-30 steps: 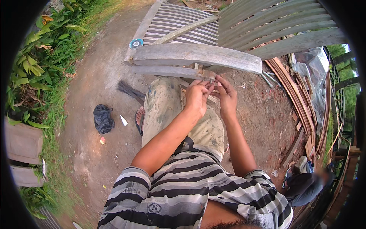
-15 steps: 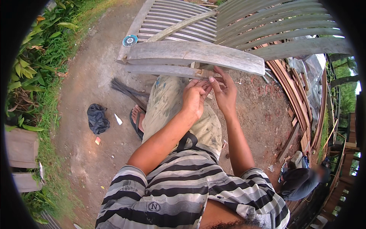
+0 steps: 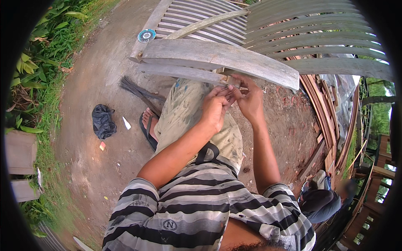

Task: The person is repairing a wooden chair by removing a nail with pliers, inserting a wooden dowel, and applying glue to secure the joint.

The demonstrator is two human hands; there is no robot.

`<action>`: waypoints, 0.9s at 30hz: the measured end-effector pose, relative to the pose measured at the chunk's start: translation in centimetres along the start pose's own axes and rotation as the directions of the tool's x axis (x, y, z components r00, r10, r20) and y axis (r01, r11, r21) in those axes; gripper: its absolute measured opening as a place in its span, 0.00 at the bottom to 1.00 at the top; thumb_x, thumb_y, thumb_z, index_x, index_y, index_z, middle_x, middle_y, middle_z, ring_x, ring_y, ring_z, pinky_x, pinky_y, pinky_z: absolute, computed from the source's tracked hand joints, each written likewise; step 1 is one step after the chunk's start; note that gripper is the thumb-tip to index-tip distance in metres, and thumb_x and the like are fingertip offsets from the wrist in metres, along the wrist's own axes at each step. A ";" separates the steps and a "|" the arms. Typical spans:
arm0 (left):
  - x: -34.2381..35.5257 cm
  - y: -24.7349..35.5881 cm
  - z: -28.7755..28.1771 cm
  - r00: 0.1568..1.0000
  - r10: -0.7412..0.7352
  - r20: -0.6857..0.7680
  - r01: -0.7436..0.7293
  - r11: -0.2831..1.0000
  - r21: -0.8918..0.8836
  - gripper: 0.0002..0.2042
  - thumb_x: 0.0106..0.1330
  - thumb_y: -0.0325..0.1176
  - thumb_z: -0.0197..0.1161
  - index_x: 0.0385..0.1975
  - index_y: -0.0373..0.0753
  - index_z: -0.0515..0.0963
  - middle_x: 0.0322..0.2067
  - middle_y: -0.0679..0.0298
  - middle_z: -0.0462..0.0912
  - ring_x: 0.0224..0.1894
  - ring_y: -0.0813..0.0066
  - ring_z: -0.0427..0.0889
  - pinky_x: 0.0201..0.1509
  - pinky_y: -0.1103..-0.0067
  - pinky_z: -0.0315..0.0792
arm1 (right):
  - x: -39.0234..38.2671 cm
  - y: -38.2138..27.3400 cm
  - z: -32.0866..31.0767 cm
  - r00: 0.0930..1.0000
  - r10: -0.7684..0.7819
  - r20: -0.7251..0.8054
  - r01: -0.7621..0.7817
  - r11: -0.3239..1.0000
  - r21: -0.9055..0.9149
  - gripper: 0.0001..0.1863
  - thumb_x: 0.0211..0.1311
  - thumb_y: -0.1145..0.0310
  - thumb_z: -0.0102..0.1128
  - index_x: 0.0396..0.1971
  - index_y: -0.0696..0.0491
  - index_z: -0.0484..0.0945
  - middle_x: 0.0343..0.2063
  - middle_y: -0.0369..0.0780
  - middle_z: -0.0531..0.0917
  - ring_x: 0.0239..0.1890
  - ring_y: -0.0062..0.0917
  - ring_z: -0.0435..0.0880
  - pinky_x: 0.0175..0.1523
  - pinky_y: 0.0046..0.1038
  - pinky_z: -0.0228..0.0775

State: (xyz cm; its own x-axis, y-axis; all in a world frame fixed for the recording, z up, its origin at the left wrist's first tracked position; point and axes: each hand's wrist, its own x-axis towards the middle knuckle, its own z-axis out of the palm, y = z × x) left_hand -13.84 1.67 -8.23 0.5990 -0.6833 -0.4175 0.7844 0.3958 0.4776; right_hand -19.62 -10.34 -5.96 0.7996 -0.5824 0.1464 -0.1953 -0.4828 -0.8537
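Two bare hands are brought together over a small thin object (image 3: 226, 89) just below the near edge of a weathered grey plank (image 3: 217, 58), which is laid across the lap of a seated person in paint-spattered trousers (image 3: 184, 113) on a dirt yard. What the object is cannot be told — it is too small and half hidden by the fingers.

The risk is judged to lie in that smallness: should the pinch loosen or the plank shift on the knee, the piece could be dropped into the loose dirt below the plank and lost among the debris. Fingertips held this close to the plank's splintered edge could also be nicked or caught, particularly if the object is sharp.

The left hand (image 3: 214, 109) is curled nearly closed, thumb and forefinger pressed together on the near end of the object. The right hand (image 3: 250, 100) is more open, its forefinger and thumb meeting the same piece from the other side, the remaining fingers spread toward the plank's underside; whether they touch the wood cannot be told.

Left of the plank a crumpled black bag (image 3: 102, 121) and a broom head (image 3: 134, 90) lie on the ground, beside a sandalled foot (image 3: 148, 125) — and beyond the plank a slatted wooden panel (image 3: 201, 19) is laid flat, a round disc (image 3: 146, 35) resting at its corner.
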 end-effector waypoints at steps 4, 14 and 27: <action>-0.1 0.4 -0.4 1.000 0.015 0.022 -0.016 1.000 0.020 0.28 0.57 0.14 0.48 0.62 0.24 0.65 0.60 0.47 0.75 0.61 0.60 0.78 0.70 0.67 0.72 | 0.5 0.1 0.0 0.999 0.011 0.036 -0.009 0.999 -0.038 0.19 0.63 0.70 0.71 0.54 0.52 0.84 0.47 0.48 0.87 0.43 0.36 0.89 0.44 0.33 0.82; -3.6 12.5 -11.5 0.926 0.368 -0.083 -0.300 0.853 0.427 0.11 0.75 0.26 0.51 0.50 0.30 0.77 0.38 0.53 0.87 0.35 0.70 0.88 0.41 0.76 0.82 | -1.8 2.2 -2.4 0.986 0.122 -0.111 -0.110 0.988 0.113 0.26 0.79 0.55 0.55 0.66 0.56 0.74 0.58 0.46 0.83 0.56 0.33 0.85 0.57 0.34 0.79; 1.6 11.4 -56.1 0.408 0.768 -0.494 0.750 0.027 0.661 0.21 0.62 0.37 0.66 0.55 0.37 0.80 0.47 0.46 0.87 0.51 0.46 0.86 0.55 0.59 0.80 | -11.6 10.1 -7.3 0.836 0.494 -0.239 -0.520 0.852 -0.061 0.25 0.78 0.52 0.56 0.60 0.56 0.81 0.50 0.44 0.87 0.51 0.29 0.86 0.51 0.32 0.80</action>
State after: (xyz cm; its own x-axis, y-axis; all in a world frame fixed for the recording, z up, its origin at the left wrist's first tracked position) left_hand 5.08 39.50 -46.80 0.9261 0.3284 -0.1855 0.3640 -0.9072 0.2110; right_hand -35.01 -13.24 -12.65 0.4366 -0.8815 -0.1795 -0.6171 -0.1483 -0.7728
